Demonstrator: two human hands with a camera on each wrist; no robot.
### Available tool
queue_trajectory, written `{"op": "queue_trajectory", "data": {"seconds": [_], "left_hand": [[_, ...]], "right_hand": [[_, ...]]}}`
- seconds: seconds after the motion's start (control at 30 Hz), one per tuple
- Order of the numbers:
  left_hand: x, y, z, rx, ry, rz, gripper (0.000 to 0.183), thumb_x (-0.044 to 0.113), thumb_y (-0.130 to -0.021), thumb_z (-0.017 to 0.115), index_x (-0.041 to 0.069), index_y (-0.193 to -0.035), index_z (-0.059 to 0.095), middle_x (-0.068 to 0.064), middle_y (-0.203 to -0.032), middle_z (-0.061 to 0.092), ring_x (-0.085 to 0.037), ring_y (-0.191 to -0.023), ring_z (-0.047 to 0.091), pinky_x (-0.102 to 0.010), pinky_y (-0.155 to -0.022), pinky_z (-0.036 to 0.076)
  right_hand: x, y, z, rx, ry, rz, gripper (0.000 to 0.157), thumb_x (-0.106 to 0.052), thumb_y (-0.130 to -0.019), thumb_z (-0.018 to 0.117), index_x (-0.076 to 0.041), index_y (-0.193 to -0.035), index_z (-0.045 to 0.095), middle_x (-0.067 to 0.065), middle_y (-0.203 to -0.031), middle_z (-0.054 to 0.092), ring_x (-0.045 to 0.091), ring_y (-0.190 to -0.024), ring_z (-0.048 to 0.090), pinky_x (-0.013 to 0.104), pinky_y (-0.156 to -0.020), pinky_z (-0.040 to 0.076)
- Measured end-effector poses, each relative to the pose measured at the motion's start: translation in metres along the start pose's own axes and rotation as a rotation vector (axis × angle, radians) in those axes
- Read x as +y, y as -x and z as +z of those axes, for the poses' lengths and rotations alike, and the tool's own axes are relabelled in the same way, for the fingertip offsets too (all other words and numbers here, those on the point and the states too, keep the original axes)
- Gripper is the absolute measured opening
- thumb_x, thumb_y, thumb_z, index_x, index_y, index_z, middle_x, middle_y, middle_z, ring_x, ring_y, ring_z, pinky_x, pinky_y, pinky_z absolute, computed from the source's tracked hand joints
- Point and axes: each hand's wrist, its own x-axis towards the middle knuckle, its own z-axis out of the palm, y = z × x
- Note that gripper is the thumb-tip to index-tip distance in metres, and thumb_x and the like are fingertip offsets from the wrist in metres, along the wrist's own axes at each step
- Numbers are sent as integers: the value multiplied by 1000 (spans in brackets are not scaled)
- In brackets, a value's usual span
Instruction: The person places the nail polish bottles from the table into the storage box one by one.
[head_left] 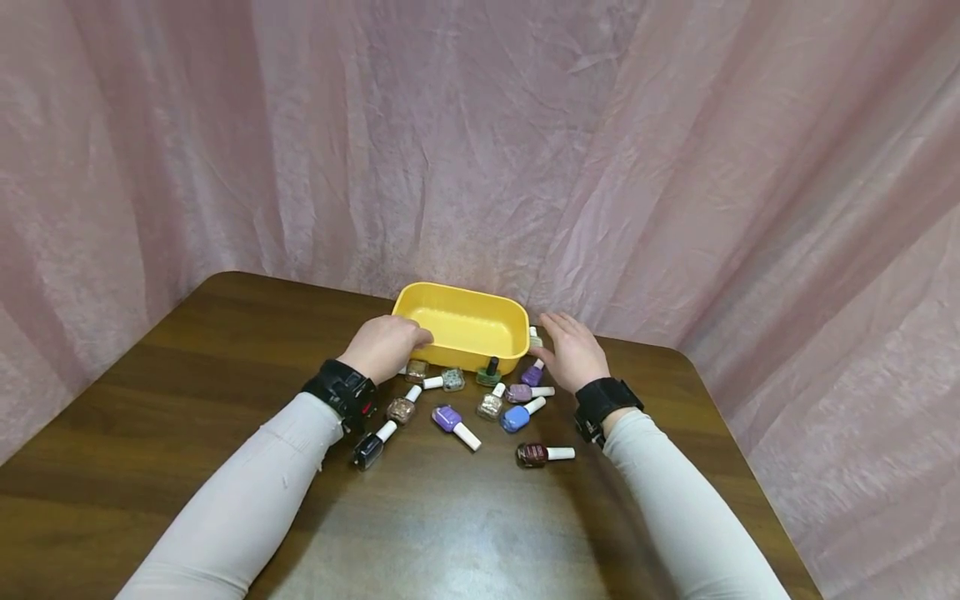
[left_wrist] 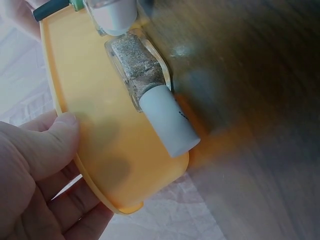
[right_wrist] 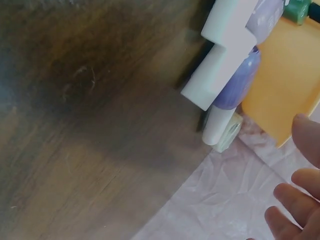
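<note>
A yellow plastic bin (head_left: 465,331) stands at the back of the table. My left hand (head_left: 386,343) grips its left end, with the thumb (left_wrist: 65,127) on the front wall by the rim and the fingers on the other side. At the bin's right end my right hand (head_left: 576,350) is spread with loosely straight fingers; its thumb is close to the rim, and I cannot tell whether it touches. Nail polish bottles lie along the front wall: a glittery one (left_wrist: 137,65), a green one with a black cap (head_left: 489,374), a purple one (right_wrist: 241,80) and a pale one (right_wrist: 230,134).
More polish bottles lie in front: dark (head_left: 369,450), gold glitter (head_left: 402,408), violet (head_left: 447,417), silver glitter (head_left: 491,405), blue (head_left: 516,417), lilac (head_left: 518,393) and dark red (head_left: 532,454). A pink curtain (head_left: 480,150) hangs right behind the wooden table (head_left: 187,400).
</note>
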Motion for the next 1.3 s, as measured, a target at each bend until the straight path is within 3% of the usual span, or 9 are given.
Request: {"op": "queue_trajectory", "data": {"seconds": [0.3,0.63,0.87,1.3], "left_hand": [[-1,1,0,-8,9,-11,27,-4,-95,75,19,-81,70,3,-73,58,-21,-68,54,-44,-68,54],[-1,3,0,-6,3,-25,11,15,-100,77,20,-90,78,1,-81,70,-23,-72,64,-47,-72,58],[-4,0,6,-5,-1,-10,9,14,-100,76,20,-97,81,1,-85,71,-22,-75,64,-45,-76,58],[-2,0,1,-5,-10,-16,11,10,-100,76,20,-96,80,0,-85,71,-23,-75,64,-45,-76,58]], "right_hand": [[9,-13,13,-89,37,91,74,-38,-103,80,1,-160,52,22,-161,56,42,-153,48,59,-127,35],[8,-27,25,-156,26,116,70,-38,-102,81,-1,-157,57,19,-155,63,40,-146,56,56,-122,42],[8,-33,28,-225,-4,183,60,-39,-103,80,-9,-152,64,17,-142,72,41,-131,67,60,-106,55],[13,-38,38,-236,-15,197,47,-43,-100,81,-7,-130,75,14,-111,80,37,-103,76,57,-86,61]]}}
